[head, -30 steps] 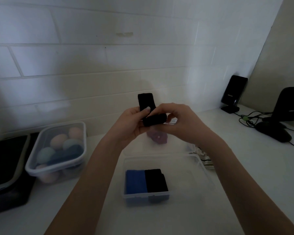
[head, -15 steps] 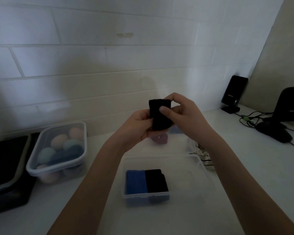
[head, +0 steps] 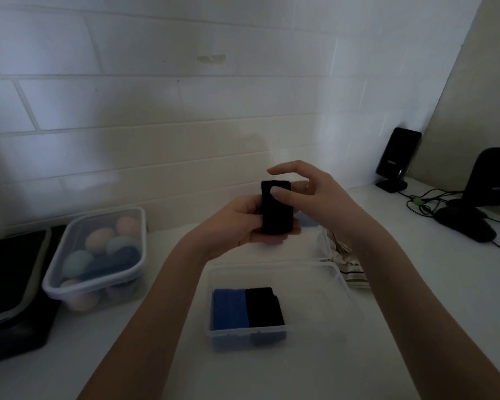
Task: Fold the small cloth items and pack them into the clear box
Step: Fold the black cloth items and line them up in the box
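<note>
1. Fold step near done: black cloth point(head: 276, 207) held upright in mid-air above the clear box point(head: 274, 332), in front of the tiled wall point(head: 185, 111).
2. Left hand point(head: 237, 223) cups it from below and the side, fingers curled round the lower part.
3. Right hand point(head: 309, 192) pins the top with the thumb; index finger lifted clear and spread, other fingers partly hidden behind the cloth.
4. Best practice, as a judgement: keep thumb pressure on the loose end, square the edges, then lower without loosening so the bundle does not spring open.
5. Likely slot: just right of the black piece point(head: 264, 307), which sits touching the blue piece point(head: 230, 308) at the box's near-left end. Rest of the box looks free.
6. Look of the cloth: matte black, compact rectangle, taller than wide, fuzzy top edge, seemingly several layers thick. Layer count impossible to tell in this dim light.
7. Further cloth visible behind the box: a blue bit point(head: 305, 219) under the right wrist, a striped piece point(head: 351, 269) at the right rim. Probably next in line.
</note>
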### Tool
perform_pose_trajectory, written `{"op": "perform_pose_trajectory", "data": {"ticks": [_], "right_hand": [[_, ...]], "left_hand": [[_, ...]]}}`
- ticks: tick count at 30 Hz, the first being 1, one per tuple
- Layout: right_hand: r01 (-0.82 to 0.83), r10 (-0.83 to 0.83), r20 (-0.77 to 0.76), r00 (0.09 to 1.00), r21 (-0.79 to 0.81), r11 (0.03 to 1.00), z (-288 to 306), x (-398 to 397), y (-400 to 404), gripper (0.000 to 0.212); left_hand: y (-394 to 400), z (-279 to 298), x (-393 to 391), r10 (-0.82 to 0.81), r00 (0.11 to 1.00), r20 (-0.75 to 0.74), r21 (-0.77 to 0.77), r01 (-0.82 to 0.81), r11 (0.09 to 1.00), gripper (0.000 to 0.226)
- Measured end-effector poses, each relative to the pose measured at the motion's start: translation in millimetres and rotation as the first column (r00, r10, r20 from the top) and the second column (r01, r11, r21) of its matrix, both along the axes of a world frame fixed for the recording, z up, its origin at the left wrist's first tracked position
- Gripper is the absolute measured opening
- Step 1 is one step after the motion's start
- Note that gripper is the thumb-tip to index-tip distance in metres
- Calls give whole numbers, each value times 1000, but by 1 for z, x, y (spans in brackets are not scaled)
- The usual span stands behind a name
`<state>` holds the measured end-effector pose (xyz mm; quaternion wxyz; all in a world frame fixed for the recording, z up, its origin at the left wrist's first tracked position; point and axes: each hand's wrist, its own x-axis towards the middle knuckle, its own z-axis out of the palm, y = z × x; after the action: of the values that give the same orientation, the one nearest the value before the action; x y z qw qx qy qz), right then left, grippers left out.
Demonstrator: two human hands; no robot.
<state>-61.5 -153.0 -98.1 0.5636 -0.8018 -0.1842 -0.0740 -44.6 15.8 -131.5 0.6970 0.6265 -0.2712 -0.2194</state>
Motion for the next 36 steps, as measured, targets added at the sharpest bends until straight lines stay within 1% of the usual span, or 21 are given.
{"op": "perform_pose_trajectory", "data": {"ticks": [1,3,6,7,8,9,10,12,13,15,16,17,18,21,22,24,26,29,31,34,36], "right_hand": [[-32,33,-15,999,54,998,0,0,0,26],[-19,19,6,1000,130,991,1,0,0,23],[55,-63,61,996,129,990,2,2,1,17],[70,-79,67,995,122,990,2,2,1,16],[81,-90,73,993,122,989,1,2,3,15],[95,-107,83,991,131,987,-1,3,6,14],[121,-136,99,986,146,982,-3,3,11,14],[194,-217,109,970,186,963,-9,3,24,13],[241,-263,96,960,192,951,-11,4,31,14],[345,-357,67,932,145,927,-16,4,43,20],[382,-391,61,918,130,915,-19,2,48,24],[403,-414,68,908,133,905,-21,0,51,26],[422,-437,101,894,139,896,-24,-3,53,27],[514,-483,334,810,-5,858,-27,-8,53,28],[523,-470,389,792,-37,851,-27,-8,52,27],[477,-430,423,798,-7,879,-27,-9,55,28],[409,-410,395,822,92,908,-26,-11,59,32],[344,-407,278,870,248,906,-23,-13,64,37],[337,-395,161,905,296,894,-18,-13,64,44],[311,-337,69,939,251,917,-13,-15,55,44],[308,-313,40,949,109,945,-12,-18,42,40]], "left_hand": [[0,0,0,1,1000,5,14,-1,1000,28],[-1,2,1,39,999,-17,6,-39,999,29],[-2,10,1,97,986,-138,-72,-108,992,32],[-3,11,1,125,981,-145,-78,-137,987,33],[-6,11,-1,185,978,-95,-50,-190,980,33],[-10,10,-2,277,961,12,0,-277,961,32],[-15,9,-5,375,914,152,34,-384,923,29],[-23,4,-9,541,730,417,3,-597,803,24],[-26,1,-10,581,634,510,-26,-664,747,24],[-31,-2,-11,594,504,627,-66,-725,685,26],[-32,-4,-11,588,475,655,-79,-731,678,26],[-33,-5,-11,579,476,662,-77,-725,684,26],[-34,-4,-12,572,509,643,-63,-709,703,25],[-34,0,-13,589,684,430,-59,-630,775,26],[-33,1,-15,610,698,376,-86,-629,773,30],[-34,2,-17,673,635,381,-157,-673,723,34],[-35,3,-20,711,591,381,-222,-688,691,41],[-35,6,-22,711,638,295,-273,-657,703,49],[-35,8,-25,719,639,274,-284,-661,695,48],[-36,10,-28,680,679,276,-246,-634,733,46],[-33,12,-30,626,703,338,-153,-615,773,45]]}}
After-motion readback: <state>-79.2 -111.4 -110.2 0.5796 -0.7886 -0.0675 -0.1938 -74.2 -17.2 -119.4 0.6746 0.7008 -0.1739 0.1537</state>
